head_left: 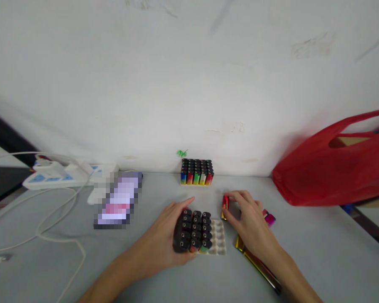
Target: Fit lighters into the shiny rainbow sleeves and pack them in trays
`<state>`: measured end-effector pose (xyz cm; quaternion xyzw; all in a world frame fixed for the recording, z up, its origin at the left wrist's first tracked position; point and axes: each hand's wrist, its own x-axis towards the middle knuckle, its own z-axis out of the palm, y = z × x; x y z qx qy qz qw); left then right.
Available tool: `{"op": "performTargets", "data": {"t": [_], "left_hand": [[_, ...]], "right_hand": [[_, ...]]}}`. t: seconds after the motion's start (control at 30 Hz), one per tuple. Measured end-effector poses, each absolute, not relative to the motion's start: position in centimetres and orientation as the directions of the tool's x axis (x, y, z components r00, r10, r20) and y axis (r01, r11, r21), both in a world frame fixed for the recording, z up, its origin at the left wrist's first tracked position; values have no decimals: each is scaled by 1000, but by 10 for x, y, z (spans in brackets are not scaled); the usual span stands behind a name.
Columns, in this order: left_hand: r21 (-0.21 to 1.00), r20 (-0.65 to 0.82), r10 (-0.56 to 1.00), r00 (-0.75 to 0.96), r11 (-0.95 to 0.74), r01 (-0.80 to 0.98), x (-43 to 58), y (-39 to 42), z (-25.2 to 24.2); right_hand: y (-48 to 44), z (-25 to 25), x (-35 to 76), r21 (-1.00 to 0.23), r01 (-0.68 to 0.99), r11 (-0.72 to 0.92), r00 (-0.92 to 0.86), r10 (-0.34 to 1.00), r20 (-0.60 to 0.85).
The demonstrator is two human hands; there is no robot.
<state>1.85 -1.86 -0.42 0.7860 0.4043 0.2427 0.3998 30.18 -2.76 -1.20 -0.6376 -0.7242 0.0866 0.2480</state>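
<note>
My left hand [169,235] is wrapped round the left side of a block of black-ended lighters [196,229] standing in a white tray [219,237]. The tray's right part shows bare round hollows. Between the thumb and fingers of my right hand [248,212] is a single red and yellow lighter [225,206], held just beyond the tray's right corner. Under my right wrist lies a long gold and dark strip [259,267], whose kind I cannot make out. A pink and purple piece [269,218] shows partly behind the right hand.
Against the wall stands a full block of multicoloured lighters [196,172]. To the left lie a phone [118,200], a white power strip [60,174] with plugs, and loose white cables [39,231]. A red bag [334,164] occupies the right side of the grey table [164,277].
</note>
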Motion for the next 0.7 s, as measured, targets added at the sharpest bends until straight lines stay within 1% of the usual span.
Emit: {"op": "performTargets", "data": {"t": [0.1, 0.2, 0.3, 0.43, 0.57, 0.63, 0.7], "left_hand": [[837, 67, 831, 552, -348, 422, 20, -21, -5], [872, 29, 847, 530, -280, 401, 22, -22, -9], [901, 2, 866, 501, -218, 374, 26, -23, -13], [934, -20, 872, 488, -158, 321, 30, -23, -15], [932, -31, 868, 496, -154, 328, 30, -23, -13], [921, -24, 870, 493, -172, 348, 29, -23, -12], [913, -24, 869, 494, -182, 364, 29, -23, -11]], "right_hand": [[-29, -15, 303, -417, 899, 134, -30, 969, 246], [-31, -19, 305, -419, 902, 100, -3, 974, 227], [-31, -19, 307, -470, 878, 86, 7, 981, 193], [-29, -14, 306, -529, 842, 103, -3, 983, 185], [-29, -12, 301, -563, 814, 145, -43, 981, 192], [-29, -12, 299, -540, 826, 162, -52, 976, 212], [-29, -13, 298, -488, 854, 180, -70, 970, 234]]}}
